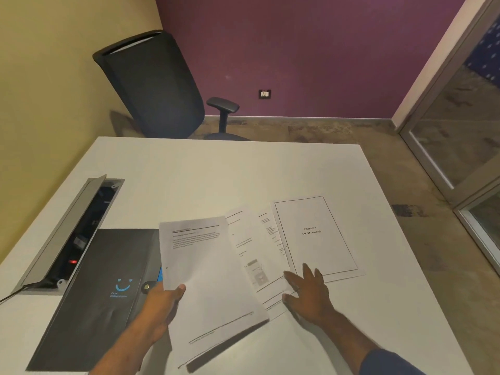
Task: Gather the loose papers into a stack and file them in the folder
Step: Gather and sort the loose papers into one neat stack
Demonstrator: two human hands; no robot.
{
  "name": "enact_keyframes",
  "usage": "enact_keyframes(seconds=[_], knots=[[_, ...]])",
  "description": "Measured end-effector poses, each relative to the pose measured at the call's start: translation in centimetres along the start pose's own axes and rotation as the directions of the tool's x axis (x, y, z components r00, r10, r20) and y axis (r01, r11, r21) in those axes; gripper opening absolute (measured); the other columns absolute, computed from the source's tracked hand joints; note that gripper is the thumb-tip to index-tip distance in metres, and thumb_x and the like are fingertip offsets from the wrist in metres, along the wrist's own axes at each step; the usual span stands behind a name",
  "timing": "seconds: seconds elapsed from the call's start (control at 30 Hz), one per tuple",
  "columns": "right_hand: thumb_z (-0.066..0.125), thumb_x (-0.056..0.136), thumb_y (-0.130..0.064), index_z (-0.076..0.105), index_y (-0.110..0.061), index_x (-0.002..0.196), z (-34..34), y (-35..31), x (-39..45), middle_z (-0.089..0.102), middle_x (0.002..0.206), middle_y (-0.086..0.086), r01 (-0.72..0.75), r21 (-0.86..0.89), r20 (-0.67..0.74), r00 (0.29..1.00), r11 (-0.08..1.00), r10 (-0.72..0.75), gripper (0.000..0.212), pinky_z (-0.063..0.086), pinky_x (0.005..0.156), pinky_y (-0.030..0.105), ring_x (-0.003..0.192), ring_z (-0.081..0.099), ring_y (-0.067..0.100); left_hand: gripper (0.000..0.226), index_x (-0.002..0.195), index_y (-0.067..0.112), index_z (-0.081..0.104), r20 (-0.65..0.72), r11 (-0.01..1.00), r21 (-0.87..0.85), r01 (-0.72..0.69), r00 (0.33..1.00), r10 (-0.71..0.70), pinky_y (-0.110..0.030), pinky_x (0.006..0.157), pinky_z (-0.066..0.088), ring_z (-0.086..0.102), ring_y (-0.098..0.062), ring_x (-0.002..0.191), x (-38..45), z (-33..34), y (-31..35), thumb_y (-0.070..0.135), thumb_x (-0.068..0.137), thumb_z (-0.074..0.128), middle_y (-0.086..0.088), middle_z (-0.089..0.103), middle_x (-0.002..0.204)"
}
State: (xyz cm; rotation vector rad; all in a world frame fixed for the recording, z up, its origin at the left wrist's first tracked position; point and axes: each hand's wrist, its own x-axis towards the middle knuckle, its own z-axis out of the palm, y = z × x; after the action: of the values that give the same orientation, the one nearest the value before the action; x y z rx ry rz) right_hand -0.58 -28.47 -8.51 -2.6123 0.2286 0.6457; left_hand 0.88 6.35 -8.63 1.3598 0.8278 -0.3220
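My left hand (165,301) grips the left edge of a printed sheet (208,282), lifted a little off the white table (243,169). Its shadow falls beneath the lower edge. Two more printed pages (251,239) lie fanned out to its right, partly covered by it. Farther right lies a page titled "Chapter 4 SWOT Analysis" (315,236). My right hand (305,290) rests flat with spread fingers on the lower edges of those lying pages. A black folder (100,288) with a blue smile logo and a snap button lies closed at the left.
An open cable tray (78,234) with a raised metal lid is set into the table at the far left. A black office chair (157,87) stands behind the table's far edge. A glass partition (465,136) runs along the right.
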Motion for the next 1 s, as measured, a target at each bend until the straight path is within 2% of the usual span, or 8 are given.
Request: enact_keyframes(seconds=[0.17,0.27,0.37,0.53,0.67,0.77,0.9,1.0], knots=[[0.04,0.088,-0.065,0.009,-0.039,0.154,2.0,0.6,0.3,-0.007,0.165,0.01,0.027,-0.249,0.136,0.991,0.968,0.007,0.077,0.014,0.118,0.049,0.149,-0.006,0.043,0.042,0.14,-0.003,0.047,0.008,0.999,0.027,0.023,1.0,-0.023,-0.05,0.112,0.039,0.06,-0.039,0.119,0.1,0.1,-0.4,-0.007,0.098,0.051,-0.021,0.062,0.132],[0.04,0.093,-0.052,0.028,-0.026,0.149,1.7,0.4,0.4,0.02,0.161,0.004,0.038,-0.305,0.029,0.999,0.952,-0.031,0.063,0.022,0.114,0.045,0.145,0.021,0.036,0.043,0.141,-0.005,0.046,-0.003,0.999,0.035,0.025,1.0,-0.025,-0.05,0.114,0.037,0.058,-0.04,0.121,0.3,0.0,-0.5,-0.007,0.098,0.051,-0.023,0.06,0.134],[0.043,0.094,-0.04,0.053,-0.024,0.123,0.6,0.1,0.7,0.055,0.126,-0.004,0.051,-0.348,-0.131,0.986,0.936,-0.103,0.034,0.035,0.098,0.037,0.116,0.049,0.023,0.044,0.142,-0.003,0.045,-0.004,0.999,0.037,0.016,1.0,-0.016,-0.046,0.112,0.038,0.059,-0.038,0.119,0.3,-0.2,-0.6,-0.007,0.098,0.05,-0.021,0.06,0.136],[0.042,0.094,-0.032,0.062,-0.025,0.1,-0.3,-0.8,1.7,0.058,0.106,-0.005,0.011,-0.406,-0.211,0.972,0.914,-0.106,0.022,0.039,0.087,0.034,0.103,0.049,0.021,0.043,0.14,-0.002,0.048,-0.009,0.999,0.032,0.011,1.0,-0.01,-0.038,0.107,0.04,0.06,-0.033,0.116,-0.1,-0.5,-0.8,-0.008,0.098,0.05,-0.018,0.061,0.134],[0.051,0.092,-0.03,0.065,-0.02,0.104,-0.3,-2.5,3.3,0.058,0.107,-0.002,0.164,-0.238,-0.192,0.958,0.957,-0.212,0.02,0.043,0.087,0.034,0.105,0.05,0.022,0.042,0.14,-0.002,0.047,-0.007,0.999,0.035,0.021,1.0,-0.021,-0.036,0.102,0.042,0.061,-0.033,0.113,-0.5,-0.6,-0.9,-0.007,0.098,0.051,-0.018,0.062,0.132],[0.06,0.088,-0.033,0.054,-0.015,0.121,-0.4,-3.7,4.5,0.053,0.119,0.0,0.202,-0.055,-0.074,0.976,0.978,-0.206,0.037,0.044,0.092,0.034,0.118,0.045,0.023,0.043,0.141,-0.001,0.048,-0.012,0.999,0.038,0.026,1.0,-0.026,-0.036,0.102,0.042,0.061,-0.033,0.114,-0.6,-0.6,-0.8,-0.006,0.098,0.051,-0.018,0.062,0.132],[0.075,0.074,-0.051,0.035,-0.014,0.136,-0.6,-5.3,5.9,0.041,0.135,0.002,-0.017,-0.095,-0.071,0.997,0.995,0.01,0.083,0.046,0.094,0.04,0.126,0.039,0.025,0.042,0.14,0.002,0.05,0.0,0.997,0.065,0.036,0.999,-0.036,-0.033,0.098,0.042,0.062,-0.027,0.107,-0.9,-0.5,-0.5,-0.005,0.099,0.051,-0.014,0.065,0.124],[0.083,0.064,-0.052,0.037,-0.014,0.133,-0.7,-6.2,6.9,0.042,0.131,0.004,-0.168,-0.128,-0.044,0.986,0.978,0.163,0.091,0.046,0.093,0.041,0.125,0.042,0.024,0.041,0.139,0.002,0.05,0.004,0.996,0.078,0.045,0.999,-0.046,-0.033,0.098,0.041,0.062,-0.025,0.105,-0.8,-0.5,-0.6,-0.006,0.098,0.051,-0.013,0.066,0.123]])
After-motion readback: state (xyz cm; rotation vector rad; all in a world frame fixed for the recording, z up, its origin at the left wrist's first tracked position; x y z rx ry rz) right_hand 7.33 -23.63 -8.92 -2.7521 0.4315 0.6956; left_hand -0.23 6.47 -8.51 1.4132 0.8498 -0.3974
